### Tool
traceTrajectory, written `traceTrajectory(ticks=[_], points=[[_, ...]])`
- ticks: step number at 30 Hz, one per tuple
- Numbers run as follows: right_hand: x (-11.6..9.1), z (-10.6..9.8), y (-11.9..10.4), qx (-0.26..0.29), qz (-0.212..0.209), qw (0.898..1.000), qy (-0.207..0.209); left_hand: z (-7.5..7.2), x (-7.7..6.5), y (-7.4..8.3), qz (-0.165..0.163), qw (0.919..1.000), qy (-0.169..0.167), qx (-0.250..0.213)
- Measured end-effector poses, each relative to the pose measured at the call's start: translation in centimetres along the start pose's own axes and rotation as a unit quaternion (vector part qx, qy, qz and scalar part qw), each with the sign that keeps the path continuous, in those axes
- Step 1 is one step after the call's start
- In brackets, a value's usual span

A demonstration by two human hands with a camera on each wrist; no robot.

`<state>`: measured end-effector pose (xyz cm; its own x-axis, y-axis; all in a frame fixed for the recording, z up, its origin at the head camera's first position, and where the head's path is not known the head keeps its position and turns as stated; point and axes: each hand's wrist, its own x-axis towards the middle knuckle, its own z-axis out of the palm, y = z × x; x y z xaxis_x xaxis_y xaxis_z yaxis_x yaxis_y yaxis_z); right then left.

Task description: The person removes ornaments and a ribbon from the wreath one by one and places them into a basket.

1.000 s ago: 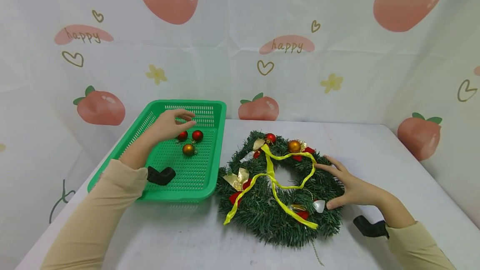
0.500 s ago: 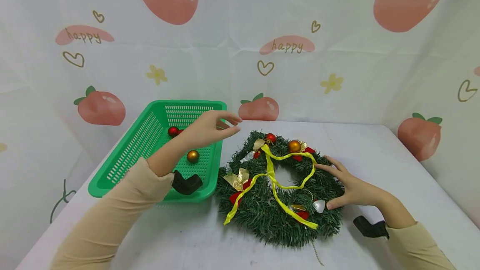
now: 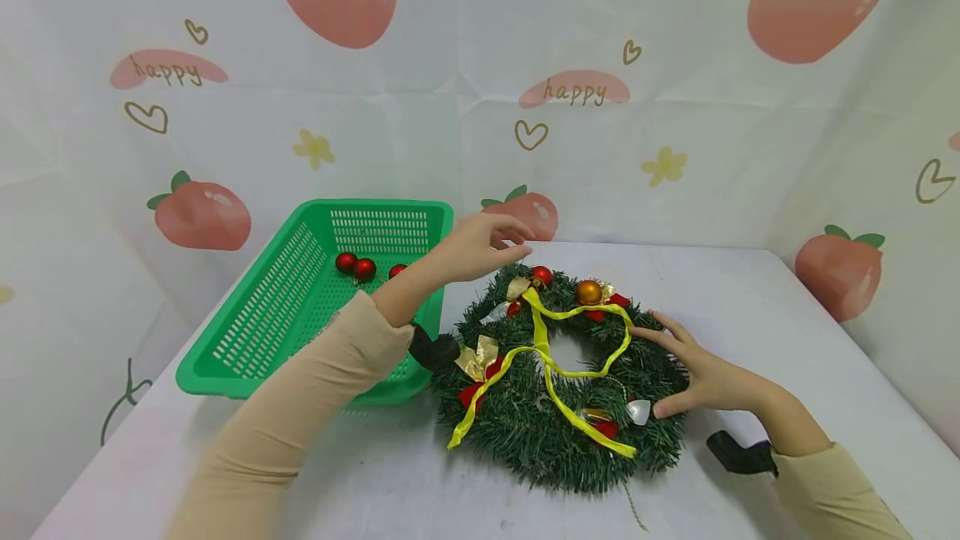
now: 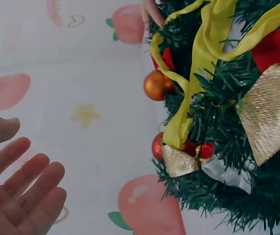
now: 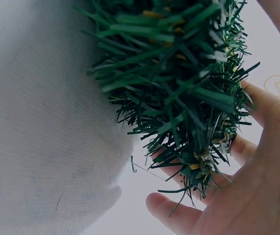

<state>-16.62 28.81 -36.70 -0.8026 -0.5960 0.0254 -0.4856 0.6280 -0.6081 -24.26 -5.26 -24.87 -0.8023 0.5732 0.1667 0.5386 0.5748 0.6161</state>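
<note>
Christmas wreath point(image 3: 558, 377): right hand point(image 3: 701, 377) flat, left hand point(image 3: 480, 244) empty, fingers relaxed; tugging red bauble point(image 3: 542, 276) risks shifting wreath.

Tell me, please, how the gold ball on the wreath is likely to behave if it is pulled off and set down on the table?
The gold ball is round and glossy, so it would probably roll and may slip in the fingers. It looks small and light, likely hollow, so perhaps fragile. The basket walls already keep the red balls from straying.
</note>
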Motion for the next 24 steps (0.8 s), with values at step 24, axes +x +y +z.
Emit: traceTrajectory(ticks=[24], points=[[0.0, 0.2, 0.0, -0.003, 0.005, 1.0, 0.003, 4.3, 6.5, -3.6, -0.061, 0.9979, -0.019, -0.013]])
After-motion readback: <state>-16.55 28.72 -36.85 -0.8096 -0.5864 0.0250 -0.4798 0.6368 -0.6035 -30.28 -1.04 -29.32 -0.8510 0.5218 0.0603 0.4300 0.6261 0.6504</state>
